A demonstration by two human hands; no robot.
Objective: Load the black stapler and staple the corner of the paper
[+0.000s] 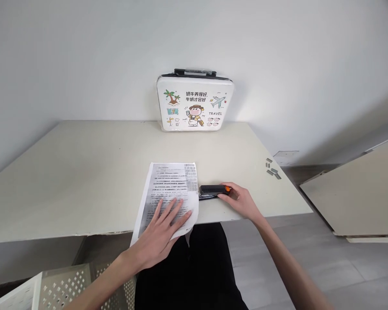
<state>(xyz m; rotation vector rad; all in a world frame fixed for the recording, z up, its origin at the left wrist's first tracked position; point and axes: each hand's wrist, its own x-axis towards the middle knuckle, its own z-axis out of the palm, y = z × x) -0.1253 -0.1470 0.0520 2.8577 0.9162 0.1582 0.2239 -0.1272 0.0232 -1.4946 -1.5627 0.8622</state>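
Note:
Printed paper point(173, 183) lies near the front edge of the table, its lower part reaching over that edge. My left hand point(161, 230) rests flat on the lower half of the paper with its fingers spread. A black stapler point(211, 190) with an orange rear end lies on the table just right of the paper, its front end at the sheet's right edge. My right hand point(241, 200) grips the stapler's rear end between thumb and fingers. Whether the paper is one sheet or several I cannot tell.
A white case point(195, 103) with cartoon prints stands upright against the wall at the back of the table point(84, 181). Several staple strips point(273, 172) lie near the table's right edge. A perforated plastic basket point(63, 284) stands below at the left.

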